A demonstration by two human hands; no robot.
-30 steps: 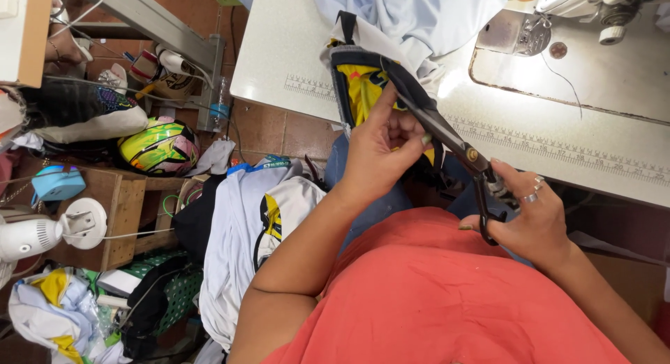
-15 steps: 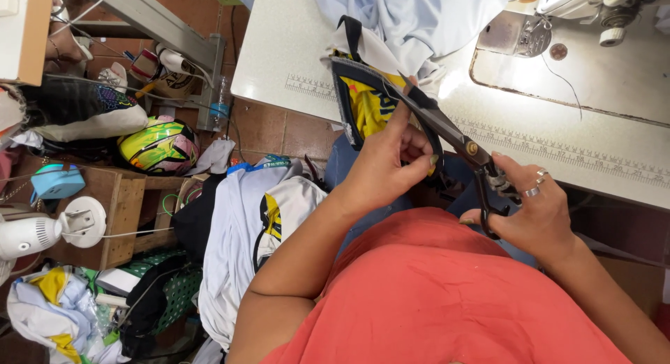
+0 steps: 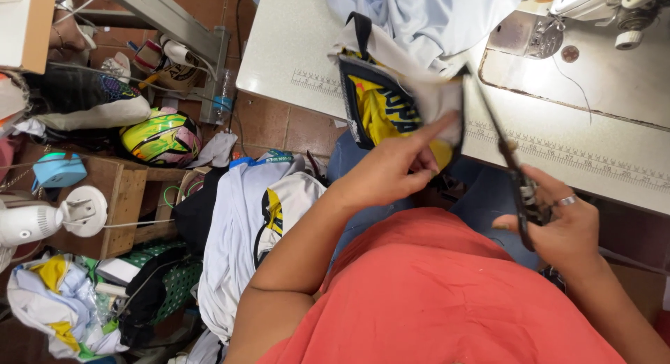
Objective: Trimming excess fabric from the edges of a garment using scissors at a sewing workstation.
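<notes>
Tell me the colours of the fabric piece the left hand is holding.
The fabric piece is yellow with dark navy edging and a white part, seen in the head view.

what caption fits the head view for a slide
Left hand holds a yellow-and-navy fabric piece while the right hand works black-handled scissors at a white sewing table.

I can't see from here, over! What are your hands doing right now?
Left hand pinching the yellow and black fabric piece. Right hand gripping black scissors, blades at the fabric's edge. Pale blue cloth heaped behind on the sewing table.
</notes>
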